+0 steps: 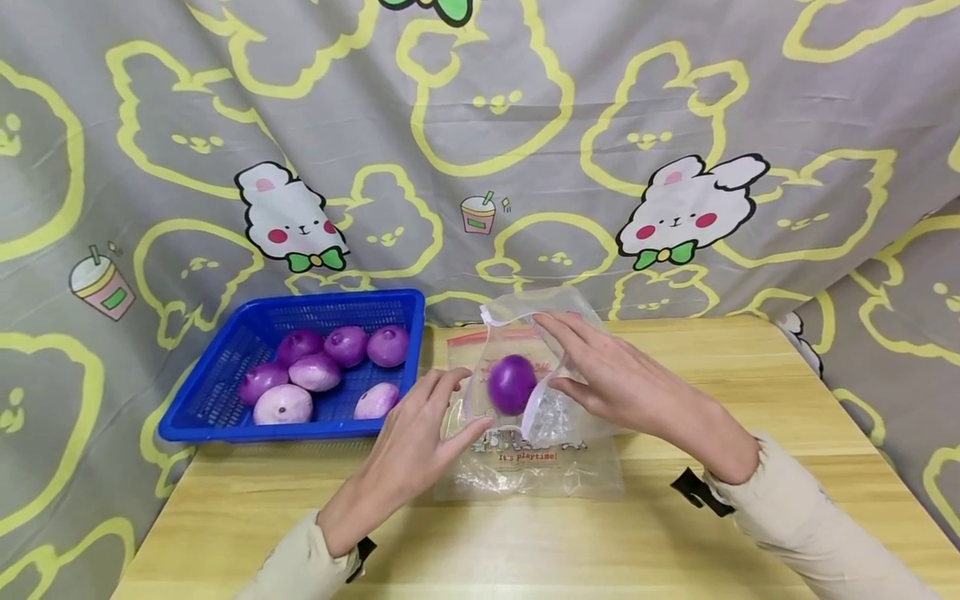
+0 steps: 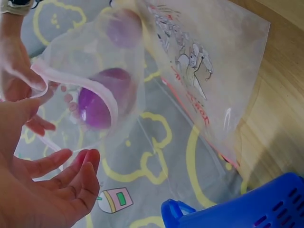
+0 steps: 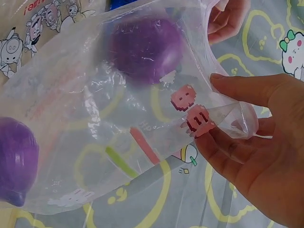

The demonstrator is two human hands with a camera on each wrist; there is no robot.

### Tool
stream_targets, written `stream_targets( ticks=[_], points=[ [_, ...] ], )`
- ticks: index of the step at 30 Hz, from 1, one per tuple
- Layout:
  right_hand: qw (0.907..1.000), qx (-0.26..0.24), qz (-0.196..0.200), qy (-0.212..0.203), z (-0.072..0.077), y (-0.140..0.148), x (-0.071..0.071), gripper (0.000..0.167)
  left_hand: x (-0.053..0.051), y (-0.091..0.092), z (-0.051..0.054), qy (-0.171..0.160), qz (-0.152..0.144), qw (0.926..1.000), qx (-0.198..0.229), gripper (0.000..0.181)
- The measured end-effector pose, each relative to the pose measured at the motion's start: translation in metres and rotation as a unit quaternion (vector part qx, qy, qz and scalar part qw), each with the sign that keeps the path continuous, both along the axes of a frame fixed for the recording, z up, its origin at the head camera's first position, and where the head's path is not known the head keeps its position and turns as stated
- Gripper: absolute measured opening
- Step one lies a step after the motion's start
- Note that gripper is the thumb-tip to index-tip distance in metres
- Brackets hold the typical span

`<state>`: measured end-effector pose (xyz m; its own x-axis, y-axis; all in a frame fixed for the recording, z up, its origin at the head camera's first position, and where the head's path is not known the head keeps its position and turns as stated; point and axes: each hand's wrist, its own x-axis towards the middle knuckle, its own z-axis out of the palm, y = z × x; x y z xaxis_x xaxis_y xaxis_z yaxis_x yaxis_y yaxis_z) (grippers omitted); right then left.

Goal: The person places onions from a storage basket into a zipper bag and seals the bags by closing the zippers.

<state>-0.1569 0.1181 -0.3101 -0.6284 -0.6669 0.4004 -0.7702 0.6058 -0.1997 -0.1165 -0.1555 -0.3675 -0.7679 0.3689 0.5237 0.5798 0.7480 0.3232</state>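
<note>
1. While two cream sleeves (image 1: 817,533) come in on the near side of the bag (image 1: 566,408), a black piece (image 1: 701,492) shows at each cuff.
2. To the near left of the bag is the left hand (image 1: 412,437), fingers loosely bent and thumb spread away from them, beside the pale rim; whether the thumb touches that rim I cannot tell.
3. Right of the bag, the right hand (image 1: 622,375) curves round a corner of its mouth and holds it, thumb at one edge, fingers against the other side, with a gap between.
4. Partly beneath the bag, and reaching nearer than it, a flat bag (image 1: 577,479) lies on the wooden table (image 1: 675,533); its print reads "It's playtime!" and its zip is red.
5. Within the bag, just inside the gaping mouth, sits one purple onion (image 1: 512,385); a second onion (image 3: 16,161) lies deeper, apart from the first.
6. Left of the bag stands a blue basket (image 1: 225,433) with seven onions (image 1: 315,372), six grouped together and one near the side facing the bag.
7. Behind the bag hangs a grey cloth (image 1: 427,192) with yellow outlines, white rabbits and pink cups.
</note>
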Motion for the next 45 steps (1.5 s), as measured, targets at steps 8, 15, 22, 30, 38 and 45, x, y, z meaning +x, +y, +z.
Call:
stream_targets(
  ticks=[8, 15, 22, 30, 38, 45],
  points=[
    [0.9999, 0.004, -0.012, -0.012, 0.001, 0.005, 0.0, 0.078, 0.002, -0.001, 0.0, 0.005, -0.01, 0.9999, -0.012, 0.05],
    [0.9997, 0.004, -0.021, -0.013, 0.0, 0.008, 0.001, 0.077, 0.0, -0.005, -0.004, 0.003, -0.011, 0.9998, -0.015, 0.047],
    [0.9996, 0.005, -0.025, -0.016, -0.001, 0.01, 0.001, 0.077, 0.001, -0.012, -0.005, -0.012, 0.0, 0.9999, -0.013, 0.048],
    [0.9996, 0.009, -0.02, -0.02, -0.002, 0.01, 0.001, 0.079, 0.0, -0.023, -0.009, -0.016, 0.014, 0.9997, -0.014, 0.046],
    [0.9995, 0.006, -0.021, -0.023, -0.002, 0.009, 0.0, 0.078, -0.007, -0.036, -0.013, 0.012, 0.024, 0.9997, 0.0, 0.038],
    [0.9995, 0.006, -0.02, -0.024, -0.004, 0.01, 0.0, 0.078, -0.016, -0.05, -0.018, 0.017, 0.037, 0.9989, 0.021, 0.031]
  ],
)
